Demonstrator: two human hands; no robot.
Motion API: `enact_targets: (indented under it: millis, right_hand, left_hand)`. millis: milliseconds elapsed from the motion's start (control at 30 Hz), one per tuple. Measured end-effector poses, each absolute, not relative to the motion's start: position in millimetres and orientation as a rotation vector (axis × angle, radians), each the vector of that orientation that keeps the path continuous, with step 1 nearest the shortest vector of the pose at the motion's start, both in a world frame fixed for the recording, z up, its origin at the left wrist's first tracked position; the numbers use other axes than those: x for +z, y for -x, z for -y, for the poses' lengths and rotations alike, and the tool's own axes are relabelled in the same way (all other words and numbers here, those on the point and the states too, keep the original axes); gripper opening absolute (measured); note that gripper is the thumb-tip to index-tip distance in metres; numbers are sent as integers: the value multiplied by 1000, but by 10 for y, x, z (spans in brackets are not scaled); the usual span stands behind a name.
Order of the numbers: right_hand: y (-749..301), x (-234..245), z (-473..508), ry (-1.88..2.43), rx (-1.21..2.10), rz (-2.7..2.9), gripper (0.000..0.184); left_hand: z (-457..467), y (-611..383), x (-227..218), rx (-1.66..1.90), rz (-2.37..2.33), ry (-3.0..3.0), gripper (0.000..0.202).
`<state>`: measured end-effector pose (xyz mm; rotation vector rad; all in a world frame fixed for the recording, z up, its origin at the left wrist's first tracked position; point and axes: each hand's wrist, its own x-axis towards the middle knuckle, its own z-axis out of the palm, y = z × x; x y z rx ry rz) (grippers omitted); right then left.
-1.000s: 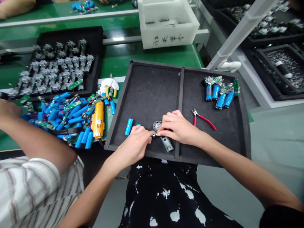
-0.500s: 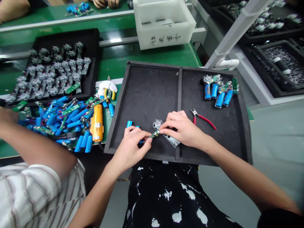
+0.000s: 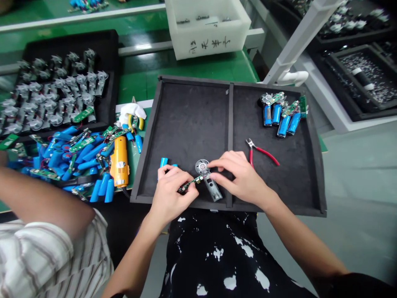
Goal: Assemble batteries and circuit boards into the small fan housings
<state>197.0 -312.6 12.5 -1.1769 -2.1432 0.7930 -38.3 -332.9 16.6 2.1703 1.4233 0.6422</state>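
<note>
Green bench (image 3: pixel 136 85) behind; across my lap, a black tray (image 3: pixel 192 116) with a divider. My left hand (image 3: pixel 173 188) pinches a small green board (image 3: pixel 197 180) between thumb and fingers. Its free end points at a grey case (image 3: pixel 214 190) with a round metal part (image 3: pixel 202 167) at the top, lying in the tray between my hands. My right hand (image 3: pixel 245 176) has thumb and forefinger parted at the case's right edge; I cannot tell whether they touch it. If my left pinch slackens, the board could slip or twist; a careless right-hand nudge could skid the unclamped case. A blue cell (image 3: pixel 163 162) sits just beyond my left fingers, cutters (image 3: pixel 263 152) past the divider.
</note>
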Motion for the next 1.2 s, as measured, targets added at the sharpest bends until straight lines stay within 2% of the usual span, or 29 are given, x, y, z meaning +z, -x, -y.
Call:
enact_targets:
  millis: [233,400,1200]
  right_hand:
    - [-2151,-50,3157,1425,721,1910,17]
    - [-2131,-86,3156,1447,669,2023,15]
    - [-2118,-106,3144,1465,644,2030,15]
  left_hand:
    - [3420,365,95,754,-1487,-2156,12]
    - [3455,337,32,845,-1536,-2167,11]
    - [3457,313,21,851,-1519,-2184,11]
